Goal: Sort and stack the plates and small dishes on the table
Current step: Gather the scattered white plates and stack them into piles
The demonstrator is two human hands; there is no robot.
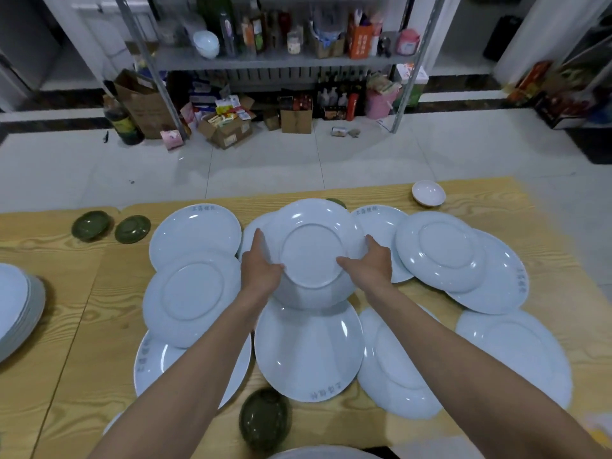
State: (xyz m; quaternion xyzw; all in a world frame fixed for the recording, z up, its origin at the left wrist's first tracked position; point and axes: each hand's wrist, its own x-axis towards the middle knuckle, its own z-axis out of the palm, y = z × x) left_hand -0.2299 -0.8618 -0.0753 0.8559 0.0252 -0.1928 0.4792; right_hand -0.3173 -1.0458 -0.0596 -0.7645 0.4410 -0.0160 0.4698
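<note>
I hold a white plate point(313, 240) above the table's middle, tilted with its underside toward me. My left hand point(261, 265) grips its left rim and my right hand point(369, 263) grips its right rim, thumbs on the base. Several more white plates lie overlapping around it, some face up, such as the plate point(309, 352) below my hands, and some upside down, such as the plate point(192, 294) on the left. A stack of white plates point(16, 313) sits at the left edge. Small green dishes point(91, 225) point(132, 229) point(265, 419) and a small white dish point(429, 193) lie apart.
The wooden table point(66, 326) ends at its far edge toward a tiled floor point(265, 160). Beyond stands a metal shelf rack point(275, 61) with bottles, boxes and bowls. Another plate's rim point(318, 453) shows at the bottom edge.
</note>
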